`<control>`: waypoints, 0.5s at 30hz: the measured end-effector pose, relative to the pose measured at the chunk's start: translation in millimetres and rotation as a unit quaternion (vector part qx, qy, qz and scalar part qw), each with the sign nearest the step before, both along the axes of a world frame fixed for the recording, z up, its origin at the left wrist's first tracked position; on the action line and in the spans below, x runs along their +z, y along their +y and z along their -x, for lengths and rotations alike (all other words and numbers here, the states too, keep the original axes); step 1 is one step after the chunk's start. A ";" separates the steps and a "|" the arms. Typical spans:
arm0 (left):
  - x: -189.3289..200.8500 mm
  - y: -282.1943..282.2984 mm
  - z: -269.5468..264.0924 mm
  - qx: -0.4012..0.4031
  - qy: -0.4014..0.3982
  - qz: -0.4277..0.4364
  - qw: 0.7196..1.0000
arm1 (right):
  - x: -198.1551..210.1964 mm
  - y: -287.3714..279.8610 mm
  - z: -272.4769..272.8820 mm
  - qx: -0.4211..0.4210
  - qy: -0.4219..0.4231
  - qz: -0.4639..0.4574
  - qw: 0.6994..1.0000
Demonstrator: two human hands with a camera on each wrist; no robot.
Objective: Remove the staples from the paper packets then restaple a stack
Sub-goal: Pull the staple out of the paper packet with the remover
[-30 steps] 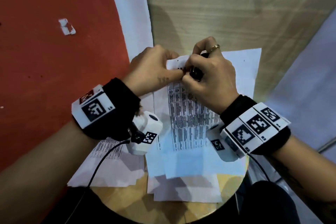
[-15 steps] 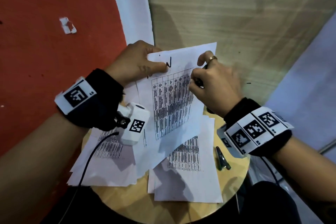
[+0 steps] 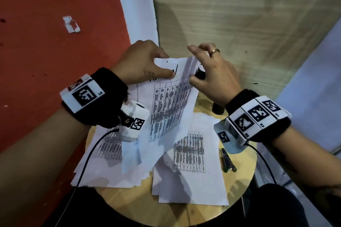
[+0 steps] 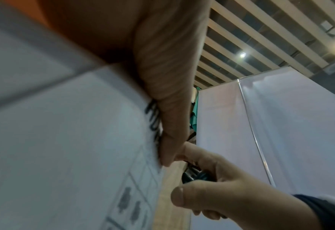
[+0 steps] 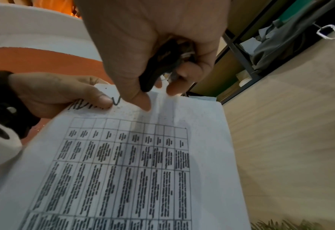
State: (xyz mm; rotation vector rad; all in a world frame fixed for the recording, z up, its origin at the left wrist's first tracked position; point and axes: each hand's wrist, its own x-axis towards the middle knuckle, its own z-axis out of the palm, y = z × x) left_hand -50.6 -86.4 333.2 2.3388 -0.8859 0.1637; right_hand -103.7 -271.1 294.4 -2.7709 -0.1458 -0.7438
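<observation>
Round and wooden, the tabletop [image 3: 245,186] sits low in the frame under loose printed sheets [image 3: 190,167], with a small metal tool [image 3: 228,160] at its right edge. Above centre, the left hand [image 3: 140,61] pinches the top edge of a paper packet [image 3: 169,108]. The right hand [image 3: 214,73] curls its fingers around a black staple remover [image 5: 158,66], fingertips touching that same top edge.

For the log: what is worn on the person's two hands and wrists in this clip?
Both forearms are bare. Each wrist carries a black fabric band with white blocks printed with black square codes: left band, right band. A white camera housing hangs under the left wrist, with a thin black cable trailing from it; a similar cable leaves the right. The right hand wears a gold ring.
</observation>
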 end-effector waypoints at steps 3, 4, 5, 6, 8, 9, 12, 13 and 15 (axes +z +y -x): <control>-1.4 5.8 -1.3 -0.029 -0.023 -0.003 0.999 | 2.5 -5.6 -10.0 0.035 0.030 -0.026 0.999; -2.2 8.8 -2.5 -0.035 -0.031 -0.005 0.999 | 3.2 -7.1 -13.9 0.048 0.045 -0.049 0.997; -3.1 11.6 -3.4 -0.036 -0.043 -0.004 0.998 | 4.2 -7.7 -16.4 0.055 0.058 -0.071 0.994; -2.5 14.7 -3.8 -0.031 -0.061 -0.010 0.998 | 5.2 -7.5 -17.0 0.057 0.063 -0.082 0.993; 1.5 18.6 -0.2 -0.002 -0.123 -0.069 0.990 | 5.5 -5.2 -15.9 0.057 0.055 -0.077 0.994; 2.7 18.6 1.7 0.019 -0.160 -0.110 0.981 | 5.5 -3.1 -14.7 0.057 0.046 -0.069 0.995; 5.7 7.8 8.5 0.030 -0.170 -0.154 0.973 | 6.4 5.6 -7.6 0.058 0.012 -0.055 0.997; 5.9 3.2 8.2 0.021 -0.146 -0.147 0.978 | 8.0 8.9 -4.9 0.058 0.002 -0.059 0.997; 5.0 -3.0 4.4 -0.004 -0.092 -0.111 0.990 | 10.7 11.3 -1.2 0.062 -0.007 -0.079 0.995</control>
